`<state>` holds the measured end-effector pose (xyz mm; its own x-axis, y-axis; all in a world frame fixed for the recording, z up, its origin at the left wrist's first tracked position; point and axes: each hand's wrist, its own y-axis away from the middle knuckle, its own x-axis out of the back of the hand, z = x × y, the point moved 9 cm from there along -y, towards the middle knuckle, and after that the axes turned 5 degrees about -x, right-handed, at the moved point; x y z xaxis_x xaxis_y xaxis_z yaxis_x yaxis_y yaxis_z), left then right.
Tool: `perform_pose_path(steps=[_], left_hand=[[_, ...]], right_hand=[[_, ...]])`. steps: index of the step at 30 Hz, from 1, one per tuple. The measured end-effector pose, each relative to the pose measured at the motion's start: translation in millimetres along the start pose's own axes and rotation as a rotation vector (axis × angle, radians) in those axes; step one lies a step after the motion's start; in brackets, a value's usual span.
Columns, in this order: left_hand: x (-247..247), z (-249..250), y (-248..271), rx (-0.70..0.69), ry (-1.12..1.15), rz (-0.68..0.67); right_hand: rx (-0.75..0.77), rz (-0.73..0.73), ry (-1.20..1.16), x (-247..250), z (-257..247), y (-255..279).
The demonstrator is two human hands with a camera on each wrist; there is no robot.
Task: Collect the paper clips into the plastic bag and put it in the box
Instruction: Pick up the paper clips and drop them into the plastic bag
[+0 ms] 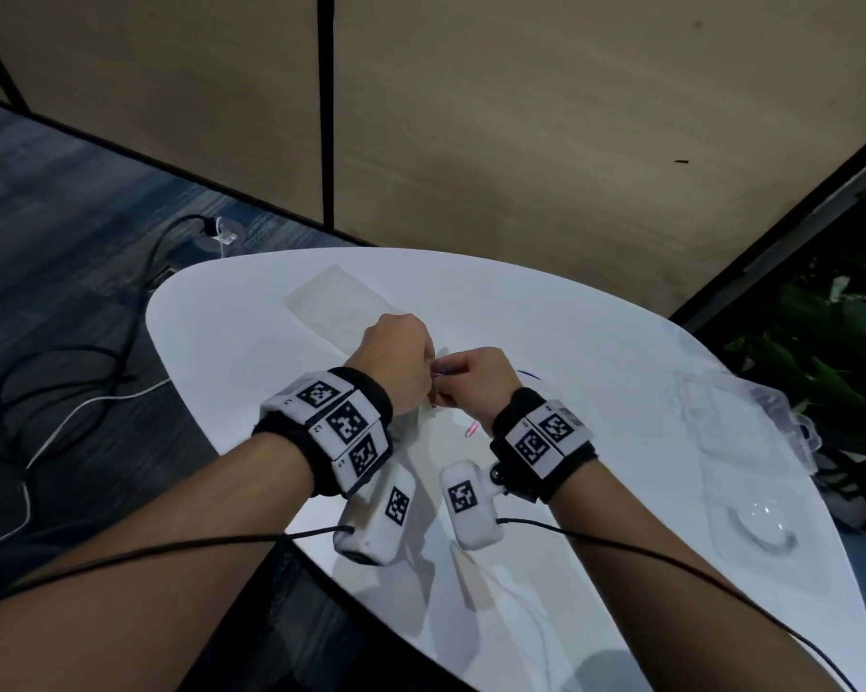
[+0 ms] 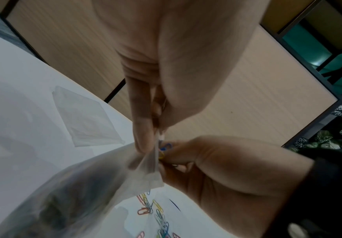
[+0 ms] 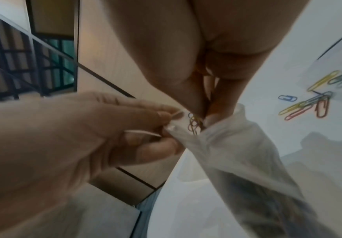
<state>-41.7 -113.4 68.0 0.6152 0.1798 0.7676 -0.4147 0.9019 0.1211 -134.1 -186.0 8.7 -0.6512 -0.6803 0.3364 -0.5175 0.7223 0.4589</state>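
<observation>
Over the white table [image 1: 545,312], the left hand [image 1: 396,362] pinches the rim of the plastic bag [image 2: 88,185], fingers narrow. At its 3 o'clock, the right hand [image 1: 475,379] pinches a few paper clips [image 3: 193,123] at the bag's mouth. Loose clips [image 3: 308,103] lie on the table; the clear box [image 1: 740,442] sits at 3 o'clock, well apart.

Clear plastic bag [image 2: 88,190], multicoloured paper clips [image 3: 308,103] (yellow, blue, pink), white table [image 1: 545,302].
</observation>
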Motion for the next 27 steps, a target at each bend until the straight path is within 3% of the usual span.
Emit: perform_pose_path(steps=[4, 8, 12, 16, 19, 22, 24, 25, 27], left_hand=[[0, -5, 0, 0.022, 0.011, 0.000], [1, -9, -1, 0.037, 0.023, 0.006], [0, -10, -2, 0.031, 0.026, 0.033], [4, -12, -3, 0.035, -0.007, 0.036], [10, -15, -2, 0.043, -0.007, 0.055], [17, -19, 1, 0.053, -0.016, 0.072], [20, -26, 3, 0.067, -0.014, 0.070], [21, -29, 3, 0.075, -0.011, 0.064], [23, -36, 4, 0.083, 0.005, 0.053]], right_hand=[[0.102, 0.143, 0.409, 5, -11, -2], [0.165, 0.106, 0.507, -2, -17, 1], [0.208, 0.182, 0.609, -2, -23, 0], [0.264, 0.080, 0.662, -13, -28, 5], [0.330, -0.112, 0.703, -23, -35, 11], [0.334, -0.243, 0.446, -12, -35, 8], [0.246, -0.144, 0.152, 18, -22, -12], [0.206, -0.047, 0.127, 35, -10, -27], [0.124, 0.113, 0.421, 56, 14, -52]])
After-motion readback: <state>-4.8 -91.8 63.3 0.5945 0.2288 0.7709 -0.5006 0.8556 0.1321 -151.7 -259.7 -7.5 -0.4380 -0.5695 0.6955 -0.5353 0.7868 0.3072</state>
